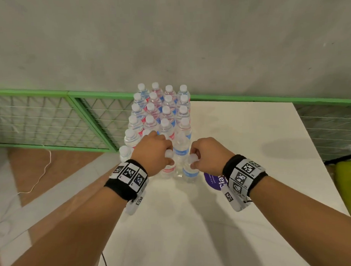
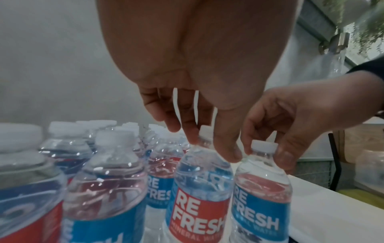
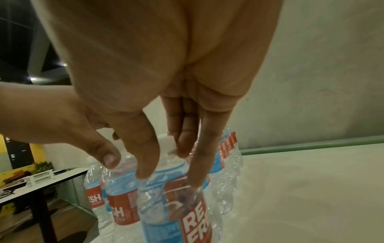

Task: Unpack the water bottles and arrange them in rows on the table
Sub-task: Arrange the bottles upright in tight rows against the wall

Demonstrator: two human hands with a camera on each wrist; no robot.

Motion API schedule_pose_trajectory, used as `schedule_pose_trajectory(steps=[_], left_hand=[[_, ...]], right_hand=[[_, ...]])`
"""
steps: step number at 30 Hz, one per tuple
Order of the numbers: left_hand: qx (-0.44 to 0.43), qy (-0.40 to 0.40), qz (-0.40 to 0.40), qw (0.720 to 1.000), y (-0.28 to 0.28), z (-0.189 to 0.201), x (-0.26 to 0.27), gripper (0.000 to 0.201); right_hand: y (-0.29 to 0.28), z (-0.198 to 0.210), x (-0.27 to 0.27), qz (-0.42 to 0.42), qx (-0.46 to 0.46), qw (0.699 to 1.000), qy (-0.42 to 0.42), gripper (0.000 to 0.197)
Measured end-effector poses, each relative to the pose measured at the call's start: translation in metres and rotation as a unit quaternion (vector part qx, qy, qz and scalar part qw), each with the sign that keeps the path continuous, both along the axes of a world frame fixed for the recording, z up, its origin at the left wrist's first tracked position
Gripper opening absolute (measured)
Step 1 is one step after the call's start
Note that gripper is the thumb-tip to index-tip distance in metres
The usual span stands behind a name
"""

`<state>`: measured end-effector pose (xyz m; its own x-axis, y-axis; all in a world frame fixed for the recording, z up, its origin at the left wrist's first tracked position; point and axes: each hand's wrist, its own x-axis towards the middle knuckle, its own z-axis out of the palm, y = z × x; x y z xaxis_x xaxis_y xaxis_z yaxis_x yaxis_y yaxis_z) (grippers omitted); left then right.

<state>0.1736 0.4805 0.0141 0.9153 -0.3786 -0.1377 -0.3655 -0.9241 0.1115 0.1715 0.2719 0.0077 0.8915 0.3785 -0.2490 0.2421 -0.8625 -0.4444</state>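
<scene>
Several clear water bottles (image 1: 160, 111) with white caps and red-and-blue labels stand in rows along the left side of the white table (image 1: 250, 142). Both hands are at the near end of the rows. My left hand (image 1: 167, 155) pinches the cap and neck of a bottle whose red label (image 2: 199, 202) faces the left wrist view, thumb and fingers curled round it (image 2: 209, 145). Beside it on the right, my right hand (image 1: 193, 160) pinches the cap of another bottle (image 3: 176, 205), fingers (image 3: 188, 148) down round the neck. Both bottles stand upright on the table.
A purple round sticker (image 1: 214, 180) lies on the table under my right wrist. The bottle rows run close to the table's left edge, with green mesh fencing (image 1: 86, 116) beyond. A yellow-green object (image 1: 349, 178) sits off the table's right edge. A cable (image 1: 42, 171) lies on the floor.
</scene>
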Motion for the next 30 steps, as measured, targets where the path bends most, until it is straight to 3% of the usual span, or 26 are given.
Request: schedule_pose_trajectory(steps=[9, 16, 23, 26, 30], left_hand=[[-0.003, -0.009, 0.044, 0.999, 0.020, -0.017, 0.003, 0.037], [-0.032, 0.001, 0.054, 0.998, 0.023, -0.020, 0.001, 0.038], [-0.048, 0.015, 0.036, 0.998, 0.028, -0.023, -0.001, 0.041], [-0.044, 0.014, 0.021, 0.999, 0.030, -0.019, 0.002, 0.038], [-0.049, 0.022, 0.018, 0.998, 0.026, -0.017, 0.005, 0.034]], right_hand=[[0.025, -0.004, 0.009, -0.008, 0.021, 1.000, -0.016, 0.021], [0.034, -0.007, 0.014, -0.027, 0.007, 0.999, -0.023, 0.030], [0.034, 0.001, 0.014, 0.045, -0.023, 0.999, -0.003, 0.046], [0.035, 0.004, 0.017, 0.079, -0.047, 0.996, -0.011, 0.040], [0.038, 0.005, 0.018, 0.049, -0.060, 0.997, -0.015, 0.031]])
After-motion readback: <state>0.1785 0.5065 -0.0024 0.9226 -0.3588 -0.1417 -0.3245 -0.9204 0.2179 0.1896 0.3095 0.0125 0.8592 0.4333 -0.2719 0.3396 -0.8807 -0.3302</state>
